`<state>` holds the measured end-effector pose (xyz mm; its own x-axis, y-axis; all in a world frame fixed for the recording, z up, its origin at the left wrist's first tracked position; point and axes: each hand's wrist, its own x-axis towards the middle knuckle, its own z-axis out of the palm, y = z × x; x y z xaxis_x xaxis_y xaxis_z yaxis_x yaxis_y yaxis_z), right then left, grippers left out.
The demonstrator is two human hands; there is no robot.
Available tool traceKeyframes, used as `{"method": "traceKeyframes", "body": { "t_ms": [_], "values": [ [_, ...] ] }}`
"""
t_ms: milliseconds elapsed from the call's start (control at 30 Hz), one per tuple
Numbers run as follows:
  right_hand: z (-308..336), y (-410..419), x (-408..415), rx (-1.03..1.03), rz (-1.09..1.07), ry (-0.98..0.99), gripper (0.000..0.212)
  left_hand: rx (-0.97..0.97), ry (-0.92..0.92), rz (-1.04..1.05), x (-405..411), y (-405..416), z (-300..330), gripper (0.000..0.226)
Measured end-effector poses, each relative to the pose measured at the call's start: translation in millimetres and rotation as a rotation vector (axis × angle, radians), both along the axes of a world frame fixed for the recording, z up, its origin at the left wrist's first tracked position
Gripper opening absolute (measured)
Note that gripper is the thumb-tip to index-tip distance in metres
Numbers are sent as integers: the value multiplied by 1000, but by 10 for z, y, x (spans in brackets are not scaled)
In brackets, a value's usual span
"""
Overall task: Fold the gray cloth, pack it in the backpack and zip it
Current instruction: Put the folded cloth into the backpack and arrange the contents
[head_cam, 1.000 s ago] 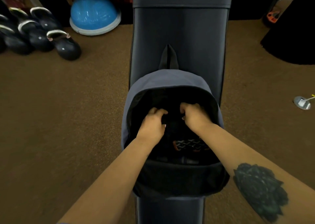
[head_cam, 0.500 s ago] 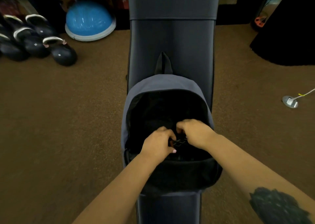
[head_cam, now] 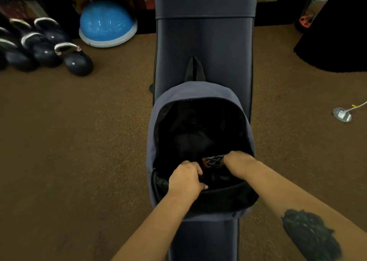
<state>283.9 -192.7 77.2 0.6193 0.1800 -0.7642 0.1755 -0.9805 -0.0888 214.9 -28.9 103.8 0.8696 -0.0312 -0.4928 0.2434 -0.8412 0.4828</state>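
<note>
Two hands [head_cam: 186,178] [head_cam: 239,164] gripping dark cloth [head_cam: 195,141] inside open backpack [head_cam: 156,125]

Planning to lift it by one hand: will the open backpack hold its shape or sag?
The backpack probably sags: its soft fabric rim already curves loosely. It looks light. Both the left hand and right hand grip its opening.
</note>
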Motion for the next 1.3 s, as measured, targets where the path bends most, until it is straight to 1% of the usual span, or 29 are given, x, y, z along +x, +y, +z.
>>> {"method": "traceKeyframes", "body": {
  "t_ms": [67, 133, 200, 400, 500, 600, 700, 733, 833, 933, 967, 1033, 1067, 1133, 1200, 1233, 1300],
  "values": [
    [-21, -21, 7, 32, -88, -21, 33, -11, -9, 16, -7, 7, 0, 50],
    [3, -39, 8, 47, -110, -25, 32, -24, -8, 24, -12, 3, -1, 62],
    [31, -50, 13, 82, -101, -18, 33, -41, -9, 32, -24, 6, -5, 69],
    [238, 15, 76, 261, -63, -6, 33, -97, -37, 24, -50, 37, -16, 75],
    [271, 116, 133, 334, -67, -20, 28, -102, -45, -2, -69, 38, -17, 80],
    [258, 255, 160, 412, -141, -37, 23, -122, -32, 1, -54, 52, -44, 90],
    [216, 388, 174, 465, -264, -73, 23, -142, -12, 34, 15, 117, -83, 107],
    [197, 415, 183, 470, -314, -82, 25, -143, -15, 41, 46, 146, -94, 109],
    [169, 479, 224, 461, -409, -86, 20, -167, -54, 58, 144, 214, -131, 102],
    [122, 549, 302, 437, -500, -54, 15, -179, -45, 63, 250, 230, -173, 101],
    [122, 576, 315, 421, -546, -37, 19, -186, -40, 83, 292, 239, -184, 100],
    [96, 624, 355, 404, -619, -11, 30, -198, -44, 140, 392, 267, -203, 90],
    [81, 641, 376, 414, -661, -6, 30, -205, -54, 160, 436, 288, -210, 85],
    [95, 654, 419, 507, -813, 26, 17, -230, -57, 181, 492, 331, -221, 74],
    [131, 611, 451, 567, -919, 74, 16, -260, -45, 188, 514, 355, -230, 69],
    [138, 571, 462, 552, -885, 54, 16, -271, -34, 198, 519, 364, -232, 70],
    [146, 469, 468, 427, -638, -114, 14, -285, 4, 228, 538, 378, -218, 74]
  ]
}}
